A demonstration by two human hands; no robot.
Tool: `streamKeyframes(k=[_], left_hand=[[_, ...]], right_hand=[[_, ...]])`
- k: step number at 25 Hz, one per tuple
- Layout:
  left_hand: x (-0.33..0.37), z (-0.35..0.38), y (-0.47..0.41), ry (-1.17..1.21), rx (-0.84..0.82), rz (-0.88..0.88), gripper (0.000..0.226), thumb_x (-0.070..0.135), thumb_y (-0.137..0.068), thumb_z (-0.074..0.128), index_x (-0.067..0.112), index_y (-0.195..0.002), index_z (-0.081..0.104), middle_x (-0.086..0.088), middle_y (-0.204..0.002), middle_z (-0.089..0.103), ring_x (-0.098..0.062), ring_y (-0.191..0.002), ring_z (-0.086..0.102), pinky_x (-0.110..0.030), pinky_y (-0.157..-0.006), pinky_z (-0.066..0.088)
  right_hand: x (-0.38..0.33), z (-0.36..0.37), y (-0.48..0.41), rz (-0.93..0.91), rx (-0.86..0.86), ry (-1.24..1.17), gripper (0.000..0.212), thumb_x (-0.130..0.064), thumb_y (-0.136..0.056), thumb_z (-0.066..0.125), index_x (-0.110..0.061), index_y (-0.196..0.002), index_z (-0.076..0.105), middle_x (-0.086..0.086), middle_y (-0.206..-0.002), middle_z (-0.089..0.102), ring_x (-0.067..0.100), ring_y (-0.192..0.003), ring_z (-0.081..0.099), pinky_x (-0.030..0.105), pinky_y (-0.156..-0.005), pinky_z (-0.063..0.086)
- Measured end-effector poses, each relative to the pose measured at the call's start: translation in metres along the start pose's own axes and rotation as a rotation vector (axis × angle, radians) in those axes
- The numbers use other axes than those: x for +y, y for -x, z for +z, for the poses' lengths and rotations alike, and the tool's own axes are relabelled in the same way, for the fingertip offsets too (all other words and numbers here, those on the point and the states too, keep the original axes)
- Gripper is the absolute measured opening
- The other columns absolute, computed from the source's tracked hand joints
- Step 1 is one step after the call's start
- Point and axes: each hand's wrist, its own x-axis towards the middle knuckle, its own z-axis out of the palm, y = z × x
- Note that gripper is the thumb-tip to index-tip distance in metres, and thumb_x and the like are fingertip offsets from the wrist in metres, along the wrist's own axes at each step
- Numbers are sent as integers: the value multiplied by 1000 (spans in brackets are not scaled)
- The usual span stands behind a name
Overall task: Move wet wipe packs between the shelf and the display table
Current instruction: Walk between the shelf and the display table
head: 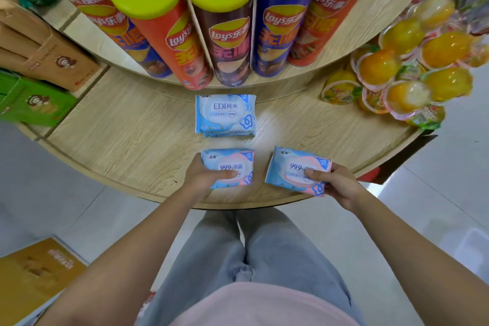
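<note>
Two blue-and-pink wet wipe packs marked "999" are in my hands over the front edge of the round wooden display table (127, 140). My left hand (203, 174) grips the left pack (232, 161), thumb on top. My right hand (336, 182) grips the right pack (293, 164), which is tilted slightly. Farther back on the table lies a small stack of blue-and-white "EDI" wipe packs (225, 114), apart from both hands.
Tall chip cans with yellow-green lids (219, 21) stand on the raised tier behind the stack. Orange jelly cups (404, 71) pile up at the right. Brown and green boxes (39, 79) sit at the left. A yellow box (34, 275) lies on the floor at lower left.
</note>
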Motion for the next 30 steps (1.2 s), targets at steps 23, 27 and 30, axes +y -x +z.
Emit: streamKeyframes(k=[23, 27, 30], left_hand=[[-21, 217, 165, -969, -1269, 270, 36, 3, -67, 82, 17, -96, 67, 2, -92, 75, -16, -83, 72, -26, -70, 57], [-84, 300, 259, -1072, -1440, 276, 59, 17, -51, 87, 15, -105, 63, -1, -98, 75, -20, -88, 72, -32, -74, 57], [-129, 351, 339, -1065, -1573, 319, 63, 19, -46, 87, 14, -104, 63, -1, -95, 75, -19, -83, 72, -26, -64, 56]], right_hand=[[362, 147, 276, -259, 1091, -1423, 49, -15, -62, 81, -13, -109, 66, 5, -100, 74, 21, -82, 71, 43, -81, 56], [421, 144, 339, -396, 1334, -1586, 58, -16, -58, 83, -12, -113, 65, 11, -112, 70, 28, -95, 69, 53, -92, 48], [463, 116, 402, -494, 1480, -1592, 80, -32, -41, 92, -11, -114, 65, 11, -111, 71, 31, -99, 67, 53, -93, 47]])
